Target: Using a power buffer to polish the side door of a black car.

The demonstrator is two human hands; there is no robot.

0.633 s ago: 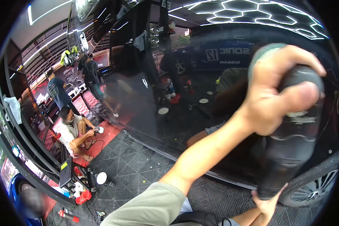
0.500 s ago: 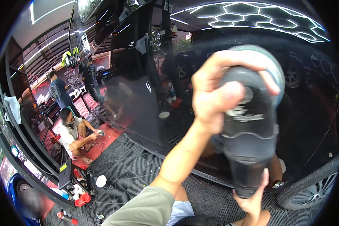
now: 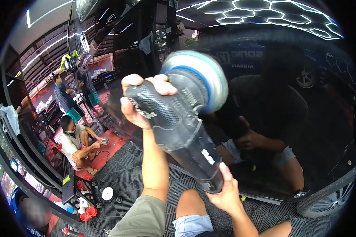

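A black car polisher (image 3: 178, 126) lies aslant in front of me, its round pad (image 3: 219, 85) with a blue ring and pale rim turned to the glossy black car panel (image 3: 261, 94). The pad is blurred at the edge and looks to be on or close to the panel. Wrapped over the tool's head end is my left hand (image 3: 146, 93), thumb along the near side. My right hand (image 3: 227, 191) grips the lower end of the tool's body, its thumb up along the side. Part of the pad is hidden behind the tool's head.
A crouching person (image 3: 75, 140) at the left holds a small tool. Two people stand farther back. On the dark grated floor mat (image 3: 134, 185) are a white round pad (image 3: 107, 193), a small cart (image 3: 73, 189) and a red item (image 3: 88, 213). A car wheel (image 3: 328, 201) is at the lower right.
The polisher has swung to the left across the panel, its head now tilted up-left and its body slanting down-right. Both hands have moved left with it, keeping their grip.
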